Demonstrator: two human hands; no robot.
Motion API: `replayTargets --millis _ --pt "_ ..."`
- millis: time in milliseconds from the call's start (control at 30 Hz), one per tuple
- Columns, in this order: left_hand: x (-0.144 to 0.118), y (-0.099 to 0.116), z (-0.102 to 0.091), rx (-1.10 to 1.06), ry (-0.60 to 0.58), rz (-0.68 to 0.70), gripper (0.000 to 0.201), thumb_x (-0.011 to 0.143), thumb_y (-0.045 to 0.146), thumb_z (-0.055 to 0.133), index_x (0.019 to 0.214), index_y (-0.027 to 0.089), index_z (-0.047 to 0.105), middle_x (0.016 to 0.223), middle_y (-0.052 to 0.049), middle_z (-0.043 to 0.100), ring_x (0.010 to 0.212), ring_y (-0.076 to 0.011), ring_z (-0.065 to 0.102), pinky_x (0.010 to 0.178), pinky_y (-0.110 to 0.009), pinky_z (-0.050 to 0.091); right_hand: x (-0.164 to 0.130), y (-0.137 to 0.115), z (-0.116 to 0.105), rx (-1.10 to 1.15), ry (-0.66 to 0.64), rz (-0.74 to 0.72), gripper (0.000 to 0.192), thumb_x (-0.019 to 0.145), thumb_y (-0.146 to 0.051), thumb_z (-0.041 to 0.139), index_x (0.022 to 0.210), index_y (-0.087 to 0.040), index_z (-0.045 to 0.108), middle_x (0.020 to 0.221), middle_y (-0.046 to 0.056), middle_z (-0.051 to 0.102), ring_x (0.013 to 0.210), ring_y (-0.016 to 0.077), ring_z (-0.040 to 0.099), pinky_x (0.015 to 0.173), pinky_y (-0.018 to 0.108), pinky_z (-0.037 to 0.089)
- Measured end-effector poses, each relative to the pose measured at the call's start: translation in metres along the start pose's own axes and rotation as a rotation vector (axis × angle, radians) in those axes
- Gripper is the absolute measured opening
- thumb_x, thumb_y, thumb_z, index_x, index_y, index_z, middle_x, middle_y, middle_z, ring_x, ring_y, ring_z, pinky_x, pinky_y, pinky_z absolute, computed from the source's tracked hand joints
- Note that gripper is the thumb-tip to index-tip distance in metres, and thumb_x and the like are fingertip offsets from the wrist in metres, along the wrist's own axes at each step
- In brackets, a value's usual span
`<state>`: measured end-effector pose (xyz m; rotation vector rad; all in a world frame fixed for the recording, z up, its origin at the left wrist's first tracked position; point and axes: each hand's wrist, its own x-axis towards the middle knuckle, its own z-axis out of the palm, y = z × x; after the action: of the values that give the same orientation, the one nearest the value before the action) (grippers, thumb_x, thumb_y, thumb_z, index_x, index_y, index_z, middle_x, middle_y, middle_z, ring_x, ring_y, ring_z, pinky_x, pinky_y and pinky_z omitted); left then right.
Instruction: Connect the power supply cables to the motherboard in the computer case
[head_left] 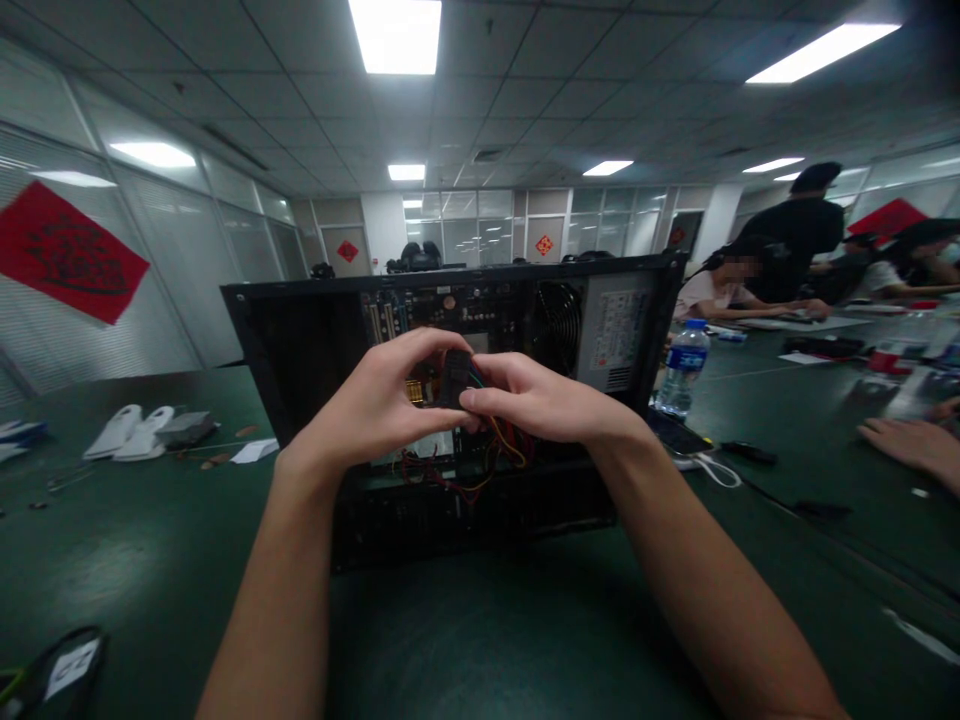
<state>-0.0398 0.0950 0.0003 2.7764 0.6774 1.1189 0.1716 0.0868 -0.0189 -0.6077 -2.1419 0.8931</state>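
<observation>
The black plug (454,377) sits pinched between your left hand (382,405) and right hand (540,400), above the open computer case (450,400) mid-desk (480,630). Keep both grips pressed on its body, not the coloured wires (504,445), and hold it square.

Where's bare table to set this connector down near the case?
Bare green table lies between the forearms, in front of the open computer case, and left of it before the white parts. Right is crowded: water bottle, cables, another person's hand.
</observation>
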Motion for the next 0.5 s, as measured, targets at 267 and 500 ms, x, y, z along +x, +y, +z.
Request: replayTargets --millis 267,500 --pt "-0.001 0.002 -0.003 0.017 -0.006 -0.008 0.053 0.075 0.043 0.083 0.118 0.018 0.064 0.114 -0.007 0.07 0.101 -0.0213 0.066 0.089 -0.028 0.05 0.002 0.001 0.005 0.046 0.025 0.044 0.018 0.086 -0.032 0.06 0.085 -0.015 0.058 0.075 0.0 0.061 0.07 0.0123 0.056 0.065 0.025 0.046" --pt "-0.002 0.003 -0.004 0.006 0.0 -0.016 0.052 0.076 0.046 0.081 0.118 0.018 0.064 0.112 -0.007 0.07 0.099 -0.0216 0.067 0.088 -0.03 0.051 0.004 0.001 0.01 0.075 0.05 0.058 0.015 0.083 -0.03 0.058 0.08 -0.015 0.057 0.071 0.0 0.059 0.065 0.0114 0.056 0.061 0.024 0.045"
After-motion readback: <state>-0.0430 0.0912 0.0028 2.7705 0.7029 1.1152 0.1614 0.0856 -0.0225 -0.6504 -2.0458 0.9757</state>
